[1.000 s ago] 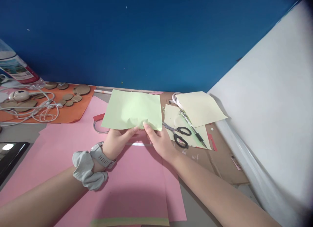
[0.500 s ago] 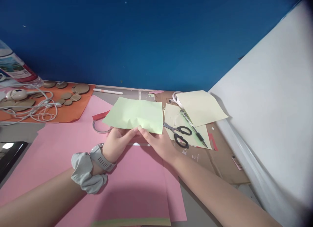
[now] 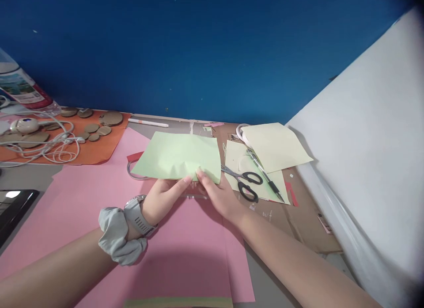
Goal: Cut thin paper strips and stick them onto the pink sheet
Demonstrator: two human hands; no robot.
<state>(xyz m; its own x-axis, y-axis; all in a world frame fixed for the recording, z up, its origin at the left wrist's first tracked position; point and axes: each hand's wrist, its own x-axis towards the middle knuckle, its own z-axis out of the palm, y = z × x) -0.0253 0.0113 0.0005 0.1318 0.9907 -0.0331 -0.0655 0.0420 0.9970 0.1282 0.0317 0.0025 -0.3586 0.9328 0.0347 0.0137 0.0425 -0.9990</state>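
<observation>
A light green sheet of paper [image 3: 179, 153] is held up above the pink paper [image 3: 185, 259], creased along its near edge. My left hand [image 3: 165, 197] pinches that edge with the thumb on top, the other fingers tucked underneath. Just to the right, my right hand [image 3: 220, 195] grips the same edge, its thumb pressing down on the creases. The fingers below the sheet are mostly hidden. Scissors [image 3: 245, 179] with black handles lie right of the sheet, their tips hidden behind it. A grey ring-shaped strip [image 3: 131, 173] shows partly at the sheet's left.
Pale yellow paper [image 3: 276, 146], a pen [image 3: 265, 173] and a tape roll [image 3: 241, 133] lie at the right on cardboard [image 3: 304, 224]. Cardboard discs [image 3: 111, 118], white earphones [image 3: 66, 142] and a bottle [image 3: 24, 87] are at the left. A blue wall [image 3: 212, 56] stands behind.
My right thumb has slid a little to the right along the near edge, away from my left thumb. The green sheet's left corner has shifted slightly left.
</observation>
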